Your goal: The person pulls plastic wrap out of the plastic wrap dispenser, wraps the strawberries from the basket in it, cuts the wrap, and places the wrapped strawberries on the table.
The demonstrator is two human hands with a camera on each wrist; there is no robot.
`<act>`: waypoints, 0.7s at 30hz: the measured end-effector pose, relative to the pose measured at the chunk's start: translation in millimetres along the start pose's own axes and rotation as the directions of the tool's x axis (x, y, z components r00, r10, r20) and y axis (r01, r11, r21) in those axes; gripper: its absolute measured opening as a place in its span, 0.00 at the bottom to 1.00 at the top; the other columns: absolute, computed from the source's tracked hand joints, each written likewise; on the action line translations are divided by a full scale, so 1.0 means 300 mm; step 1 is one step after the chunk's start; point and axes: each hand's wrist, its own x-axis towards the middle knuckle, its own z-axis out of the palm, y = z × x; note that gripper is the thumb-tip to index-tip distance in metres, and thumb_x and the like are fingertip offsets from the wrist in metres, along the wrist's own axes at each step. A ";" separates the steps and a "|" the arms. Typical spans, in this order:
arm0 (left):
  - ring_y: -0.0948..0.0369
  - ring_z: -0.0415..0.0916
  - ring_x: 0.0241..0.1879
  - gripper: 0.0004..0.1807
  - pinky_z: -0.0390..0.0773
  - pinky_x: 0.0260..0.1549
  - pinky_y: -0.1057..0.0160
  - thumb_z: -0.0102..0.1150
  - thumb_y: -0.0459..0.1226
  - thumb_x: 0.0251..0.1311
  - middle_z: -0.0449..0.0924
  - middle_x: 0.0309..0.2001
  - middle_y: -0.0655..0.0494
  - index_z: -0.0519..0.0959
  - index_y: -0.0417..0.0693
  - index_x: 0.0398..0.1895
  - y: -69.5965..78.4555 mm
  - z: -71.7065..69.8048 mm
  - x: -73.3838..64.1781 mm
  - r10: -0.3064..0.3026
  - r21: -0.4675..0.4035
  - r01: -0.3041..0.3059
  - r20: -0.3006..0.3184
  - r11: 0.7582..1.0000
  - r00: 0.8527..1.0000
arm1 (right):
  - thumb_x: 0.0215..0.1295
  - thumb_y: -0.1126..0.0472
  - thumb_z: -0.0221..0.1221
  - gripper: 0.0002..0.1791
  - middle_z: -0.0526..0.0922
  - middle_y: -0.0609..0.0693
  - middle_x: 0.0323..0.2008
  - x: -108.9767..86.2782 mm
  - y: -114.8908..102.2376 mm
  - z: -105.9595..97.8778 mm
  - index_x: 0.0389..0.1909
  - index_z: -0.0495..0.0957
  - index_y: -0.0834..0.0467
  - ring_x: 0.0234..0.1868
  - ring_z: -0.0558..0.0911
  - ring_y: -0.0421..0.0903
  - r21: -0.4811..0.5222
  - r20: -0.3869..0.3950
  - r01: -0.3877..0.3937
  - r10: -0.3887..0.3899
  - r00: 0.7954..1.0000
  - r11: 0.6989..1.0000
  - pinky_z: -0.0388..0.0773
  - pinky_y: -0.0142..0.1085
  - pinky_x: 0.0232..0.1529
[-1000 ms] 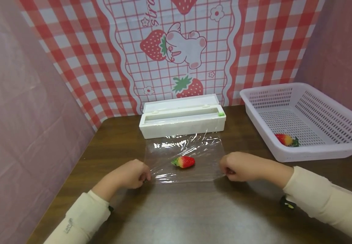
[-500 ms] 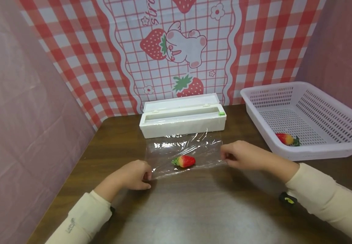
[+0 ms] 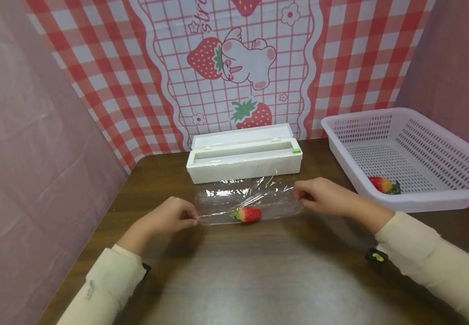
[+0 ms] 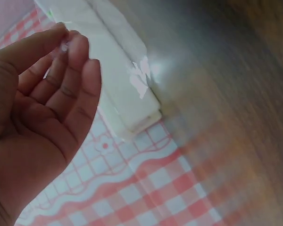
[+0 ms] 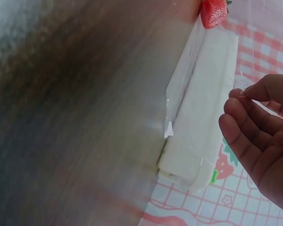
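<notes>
A sheet of clear plastic wrap (image 3: 222, 203) stretches forward from the white wrap dispenser box (image 3: 244, 168), whose lid stands raised. A red strawberry (image 3: 249, 214) with green leaves lies near the sheet's front edge, in the middle. My left hand (image 3: 165, 216) pinches the wrap's front left corner between thumb and fingertips, as the left wrist view also shows. At the front right corner, my right hand (image 3: 327, 197) pinches the film the same way; in the right wrist view the fingers (image 5: 238, 94) meet at a thin film edge.
To the right stands a white perforated plastic basket (image 3: 385, 198) with another strawberry (image 3: 385, 185) inside. A checked strawberry-print cloth (image 3: 246, 67) hangs behind the dark wooden table (image 3: 234, 275). Pink cloth (image 3: 11, 158) covers the left side.
Both hands have lifted the wrap's front corners and moved away from me, towards the box. The sheet's front edge has come up and back, close to the strawberry.
</notes>
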 end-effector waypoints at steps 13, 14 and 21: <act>0.62 0.78 0.24 0.04 0.81 0.25 0.63 0.65 0.28 0.57 0.80 0.26 0.57 0.80 0.39 0.34 -0.084 0.013 0.045 -0.133 -0.233 0.136 0.025 0.963 0.991 | 0.51 0.76 0.58 0.11 0.76 0.39 0.23 0.042 0.057 0.034 0.25 0.78 0.55 0.26 0.73 0.35 0.000 0.111 0.015 -0.015 0.994 1.000 0.75 0.35 0.28; 0.62 0.78 0.23 0.04 0.81 0.24 0.63 0.65 0.27 0.57 0.80 0.25 0.57 0.79 0.39 0.33 -0.088 0.017 0.049 -0.138 -0.232 0.141 0.032 0.962 0.990 | 0.50 0.76 0.58 0.11 0.76 0.39 0.23 0.045 0.060 0.039 0.25 0.78 0.55 0.26 0.73 0.35 -0.003 0.121 0.013 -0.013 0.993 1.000 0.76 0.35 0.28; 0.65 0.75 0.19 0.06 0.78 0.19 0.65 0.66 0.25 0.53 0.78 0.21 0.58 0.78 0.40 0.27 -0.099 0.035 0.077 -0.112 -0.166 0.120 0.062 0.979 0.992 | 0.48 0.76 0.59 0.11 0.77 0.41 0.22 0.053 0.076 0.074 0.24 0.77 0.56 0.25 0.74 0.36 -0.032 0.201 0.034 -0.027 0.979 0.999 0.75 0.34 0.27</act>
